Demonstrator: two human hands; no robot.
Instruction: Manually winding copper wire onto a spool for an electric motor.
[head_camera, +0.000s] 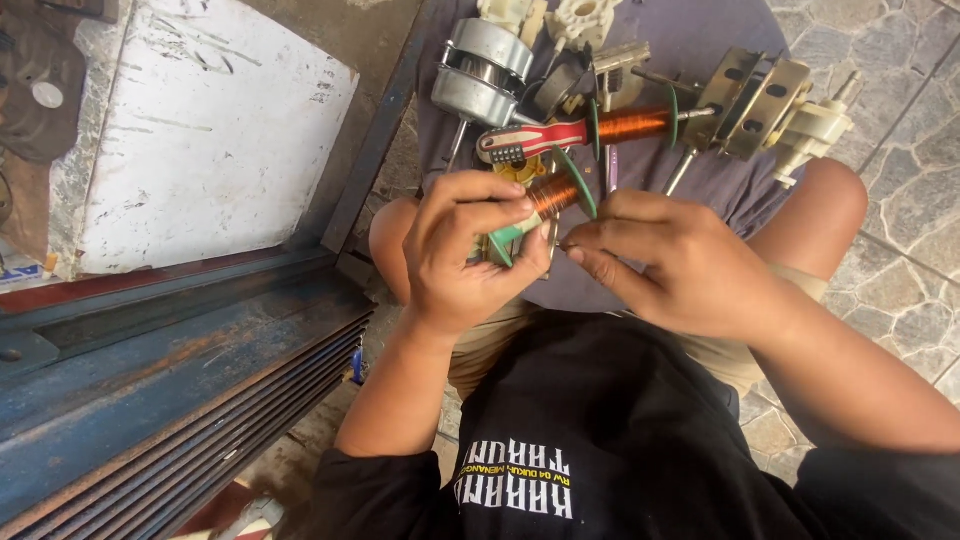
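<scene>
Hands meet over the lap — left hand (462, 250) gripping a green-flanged copper-wire spool (545, 200), right hand (665, 262) pinching its wire.

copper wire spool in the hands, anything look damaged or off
Nothing stands out. The left hand holds the green-flanged copper wire spool, evenly wound, while the right hand pinches near its end; any loose wire is too fine to tell.

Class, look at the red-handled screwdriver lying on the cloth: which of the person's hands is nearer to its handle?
Left. The left hand sits just below the screwdriver handle; the right hand is lower and off to the side.
</scene>
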